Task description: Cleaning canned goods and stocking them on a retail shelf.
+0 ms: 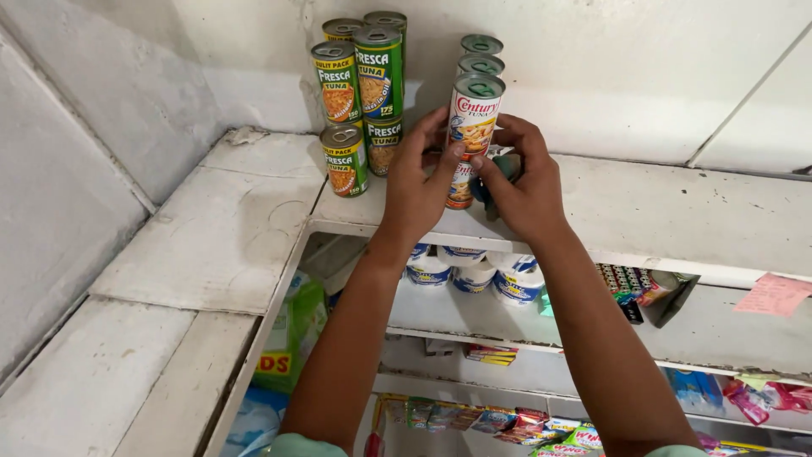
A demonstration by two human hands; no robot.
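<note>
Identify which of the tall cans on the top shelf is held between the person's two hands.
The white and red can at the front of its row; left hand and right hand grip it. The green cans stand untouched.

top shelf: stacked green-labelled tin cans (359, 110) left | stacked white-labelled tin cans (474, 110) right, between both hands | white plastic tubs (474, 271) on shelf below | foil sachets (474, 419) lowest

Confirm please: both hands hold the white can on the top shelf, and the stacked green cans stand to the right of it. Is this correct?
Not quite. The head view shows the green cans to the left of the white can, not to the right. The rest holds: the left hand and right hand both grip it on the top shelf.
</note>
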